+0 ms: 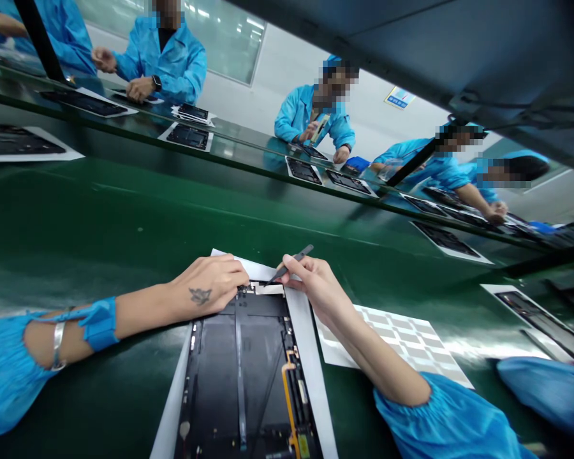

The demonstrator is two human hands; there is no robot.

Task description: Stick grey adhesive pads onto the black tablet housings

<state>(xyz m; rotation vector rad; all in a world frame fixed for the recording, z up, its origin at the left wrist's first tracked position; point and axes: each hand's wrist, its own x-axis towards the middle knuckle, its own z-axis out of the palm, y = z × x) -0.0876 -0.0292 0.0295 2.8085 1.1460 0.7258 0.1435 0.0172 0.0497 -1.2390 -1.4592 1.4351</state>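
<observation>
An opened tablet body (249, 376) with a dark inside and an orange flex cable lies on a white sheet (302, 344) in front of me. My left hand (209, 287) rests on its far edge, fingers curled and pressing down near the top corner. My right hand (316, 284) is closed on dark tweezers (289, 263), whose tip points at the same far edge, close to my left fingertips.
A sheet of small grey pads (402, 341) lies right of the tablet on the green belt (100, 229). More opened tablets on white sheets (189, 136) sit along the far side, where several people in blue coats work. A blue sleeve (545, 389) shows at the right.
</observation>
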